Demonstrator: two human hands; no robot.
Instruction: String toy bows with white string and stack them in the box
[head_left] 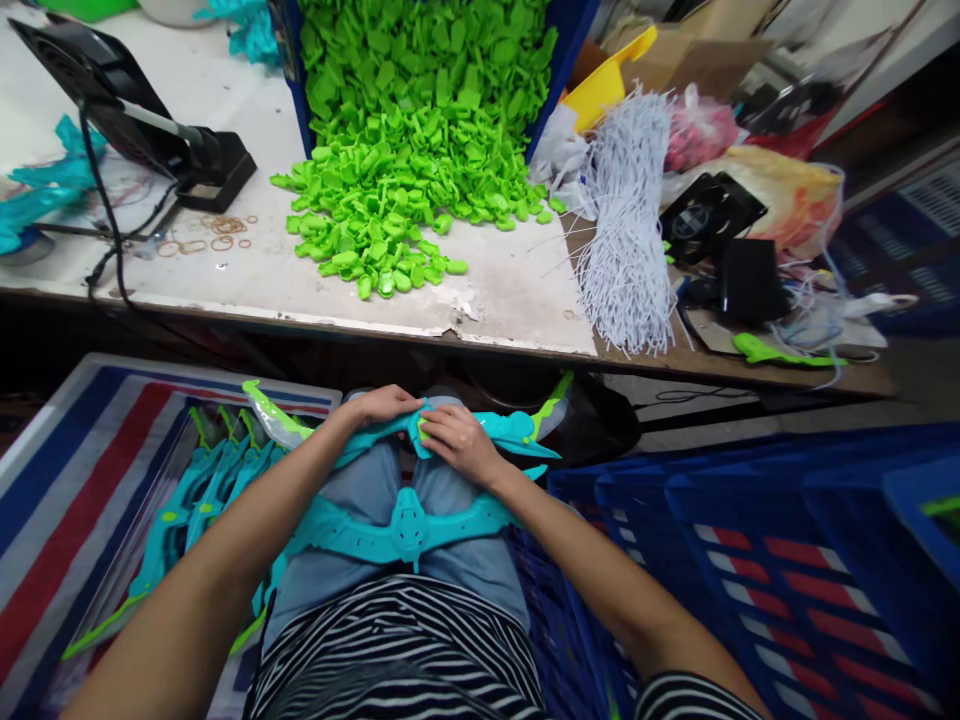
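A turquoise toy bow [514, 432] with lime-green tips lies across my lap, just below the table edge. My left hand [386, 404] is closed around its middle from the left. My right hand [461, 440] grips the bow from the right, fingers pressed over a small green plastic piece [424, 428] at its centre. Part of that piece is hidden under the fingers. Nearer my body, a separate turquoise bow-shaped part [409, 522] rests on my thighs, its round centre facing up.
Several finished-looking turquoise bows [202, 490] lie on a striped surface [56, 520] at left. On the table [517, 300], green pieces [420, 180] spill from a blue crate [566, 60]. White cords [630, 220], a black fan [709, 215] and rubber bands [225, 235] lie around. Blue baskets [675, 500] stand right.
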